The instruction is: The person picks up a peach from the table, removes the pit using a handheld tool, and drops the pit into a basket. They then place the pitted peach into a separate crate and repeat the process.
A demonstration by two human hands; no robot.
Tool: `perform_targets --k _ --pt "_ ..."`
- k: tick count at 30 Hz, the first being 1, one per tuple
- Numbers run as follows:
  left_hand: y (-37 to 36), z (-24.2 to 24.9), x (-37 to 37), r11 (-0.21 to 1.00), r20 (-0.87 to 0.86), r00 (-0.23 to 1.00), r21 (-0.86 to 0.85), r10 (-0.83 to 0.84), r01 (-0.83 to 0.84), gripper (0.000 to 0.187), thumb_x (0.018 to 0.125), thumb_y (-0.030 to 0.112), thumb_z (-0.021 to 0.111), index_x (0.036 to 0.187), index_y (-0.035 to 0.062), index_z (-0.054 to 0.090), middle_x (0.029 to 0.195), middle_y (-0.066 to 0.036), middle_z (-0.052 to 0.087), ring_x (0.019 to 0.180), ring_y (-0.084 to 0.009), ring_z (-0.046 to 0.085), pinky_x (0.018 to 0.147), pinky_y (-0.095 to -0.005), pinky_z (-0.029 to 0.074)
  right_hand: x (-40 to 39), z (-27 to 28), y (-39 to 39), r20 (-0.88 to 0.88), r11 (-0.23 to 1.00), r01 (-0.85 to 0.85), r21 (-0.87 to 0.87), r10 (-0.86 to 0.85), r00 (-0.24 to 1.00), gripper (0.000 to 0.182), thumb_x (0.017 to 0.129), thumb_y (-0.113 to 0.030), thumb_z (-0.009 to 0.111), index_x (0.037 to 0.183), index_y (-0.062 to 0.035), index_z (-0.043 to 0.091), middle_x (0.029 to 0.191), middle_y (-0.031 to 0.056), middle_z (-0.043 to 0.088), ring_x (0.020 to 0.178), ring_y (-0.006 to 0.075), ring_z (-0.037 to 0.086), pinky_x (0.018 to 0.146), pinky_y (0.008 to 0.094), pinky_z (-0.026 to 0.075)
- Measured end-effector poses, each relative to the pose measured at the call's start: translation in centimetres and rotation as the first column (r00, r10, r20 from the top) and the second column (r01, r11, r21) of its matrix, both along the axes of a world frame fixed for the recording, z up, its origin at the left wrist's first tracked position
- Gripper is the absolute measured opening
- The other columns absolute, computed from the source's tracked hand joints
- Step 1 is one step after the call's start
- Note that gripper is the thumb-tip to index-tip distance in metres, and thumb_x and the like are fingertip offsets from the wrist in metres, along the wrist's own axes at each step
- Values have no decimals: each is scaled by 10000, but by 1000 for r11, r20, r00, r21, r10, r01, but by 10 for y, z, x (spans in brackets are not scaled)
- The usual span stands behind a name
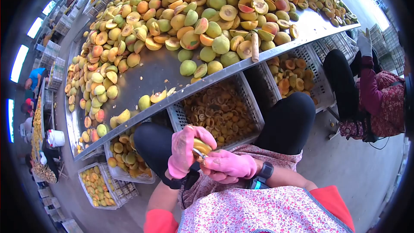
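In a pink glove, my left hand (183, 151) is closed around a yellow peach half (202, 146), held above my lap. My right hand (228, 165), gloved in pink too, grips a small metal pitting tool (199, 152) whose tip touches the peach; its handle is hidden in the fingers. Just beyond my hands, between my knees, a white crate (258, 114) holds brown-yellow pit pieces and scraps (215, 112). Further out, a metal table (151, 72) carries a large heap of halved and whole peaches (185, 21).
A wooden-handled tool (255, 47) lies at the table's near edge. Crates of peach halves stand at left (97, 185) and under the table at right (321, 82). A co-worker's sleeve (371, 88) is at right. A white bucket (56, 138) stands at far left.
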State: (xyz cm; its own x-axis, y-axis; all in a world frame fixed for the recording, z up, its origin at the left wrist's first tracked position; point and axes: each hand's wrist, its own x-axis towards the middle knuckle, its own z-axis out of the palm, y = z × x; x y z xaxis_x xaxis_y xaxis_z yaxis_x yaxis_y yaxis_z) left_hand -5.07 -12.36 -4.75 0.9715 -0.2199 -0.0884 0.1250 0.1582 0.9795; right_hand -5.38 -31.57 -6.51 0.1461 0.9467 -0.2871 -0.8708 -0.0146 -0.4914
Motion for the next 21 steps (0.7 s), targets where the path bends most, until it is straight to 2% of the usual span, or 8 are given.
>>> perform_targets --k 6,10,12,13,15,16,19,21 --pt "-11 -16 -4 903 -118 952 -301 282 -305 748 1046 683 266 1227 11 540 1146 -115 646 938 -181 651 843 -306 528 2 -15 -14 128 987 120 105 -133 983 310 1058 -386 561 1059 -75 559 711 -19 501 483 52 438 427 207 325" --pt "5 -18 -4 884 -191 917 -259 349 -390 721 1065 643 281 1251 5 560 1194 -111 635 1026 -209 646 926 -331 501 14 -17 -25 155 933 360 -18 -353 923 334 973 -327 708 1124 -65 564 740 -21 532 488 41 434 429 202 328" --pt "6 -22 -9 878 247 922 308 299 -367 662 1089 571 316 1262 -8 586 1221 -126 627 1133 -241 616 1003 -346 462 20 -10 -15 279 848 480 -226 -416 866 376 931 -238 752 1203 -77 546 846 3 590 577 55 526 501 219 426" --pt "2 -21 -11 881 245 925 309 291 -359 662 1089 571 316 1262 -8 586 1221 -126 627 1133 -241 616 1003 -346 462 21 -10 -5 276 844 486 -228 -423 863 376 931 -238 752 1203 -77 546 846 3 590 577 55 526 501 219 426" --pt "-11 -16 -17 895 231 944 328 234 -302 622 1101 517 341 1283 -20 596 1253 -144 619 1199 -253 582 1050 -356 431 22 -12 15 689 703 692 -166 -419 591 480 900 -266 783 1261 -67 538 967 36 630 770 117 638 678 283 541" --pt "-16 -21 -21 858 285 933 399 218 -323 640 1099 530 336 1324 -16 583 1248 -140 626 1160 -232 597 1028 -346 446 28 7 17 718 712 641 -286 -284 635 543 863 -232 786 1301 -46 525 1032 79 645 938 186 665 834 337 548" --pt "-17 -24 -24 881 120 915 248 384 -402 640 1098 526 351 1338 -21 580 1252 -131 632 1106 -194 622 988 -319 469 27 -25 21 911 571 803 -169 -221 349 501 838 -173 747 1273 -46 534 1018 123 653 915 216 667 815 351 540" --pt "-12 -29 -26 887 85 904 172 419 -428 653 1101 527 335 1379 -22 553 1253 -131 631 1057 -174 631 953 -303 485 33 -31 14 859 455 845 -279 -275 432 400 858 -126 679 1227 -50 543 984 143 665 846 215 674 726 377 535"
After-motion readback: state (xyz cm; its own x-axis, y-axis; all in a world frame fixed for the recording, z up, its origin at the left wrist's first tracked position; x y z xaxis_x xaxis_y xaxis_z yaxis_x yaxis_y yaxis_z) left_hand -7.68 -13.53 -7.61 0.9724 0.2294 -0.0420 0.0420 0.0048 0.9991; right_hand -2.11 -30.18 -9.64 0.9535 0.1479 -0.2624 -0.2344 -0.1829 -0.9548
